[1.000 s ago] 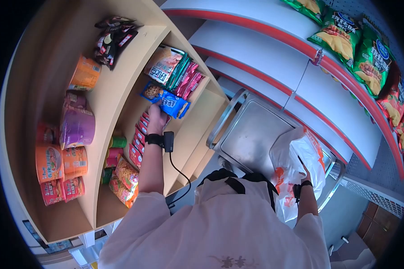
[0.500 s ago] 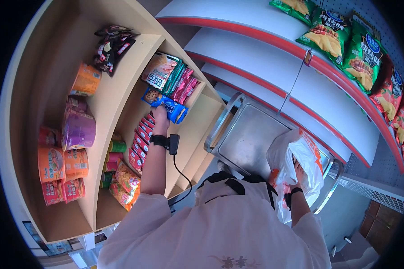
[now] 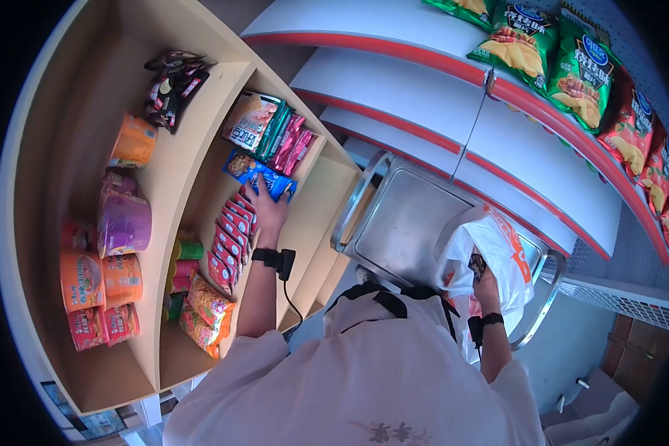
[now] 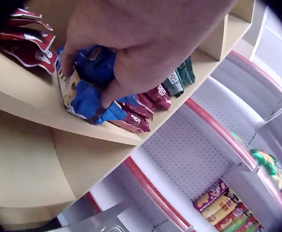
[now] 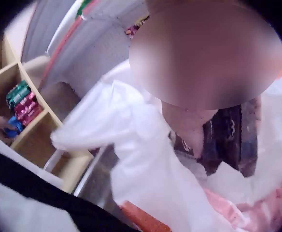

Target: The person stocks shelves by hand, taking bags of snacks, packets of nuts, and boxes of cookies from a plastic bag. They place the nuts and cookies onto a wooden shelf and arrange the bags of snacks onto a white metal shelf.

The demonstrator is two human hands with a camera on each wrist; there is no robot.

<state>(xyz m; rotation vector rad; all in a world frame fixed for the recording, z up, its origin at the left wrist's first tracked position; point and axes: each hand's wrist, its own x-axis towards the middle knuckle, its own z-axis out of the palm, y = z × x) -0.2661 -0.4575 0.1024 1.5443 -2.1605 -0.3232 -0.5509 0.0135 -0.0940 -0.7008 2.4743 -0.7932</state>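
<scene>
Gripping the blue biscuit packet point(image 4: 90, 92) on the shelf point(image 3: 305, 215), upper left of centre, the left hand point(image 3: 266, 208) curls fingers and thumb round it. It looks like the pick-up step; lifting calls for clearing the neighbouring red packets point(image 4: 141, 110). At lower right, the right hand point(image 3: 487, 282) pinches a dark packet point(image 5: 230, 137) inside the white bag point(image 3: 507, 249).

cookie packet point(image 3: 254, 172) is bright blue with a tan cookie picture, sachets point(image 3: 229, 238) are red and white. carrier bag point(image 3: 507, 256) is white with orange print, snack pack point(image 5: 228, 140) is dark brown. shelf point(image 3: 316, 215) is pale wood colour
</scene>
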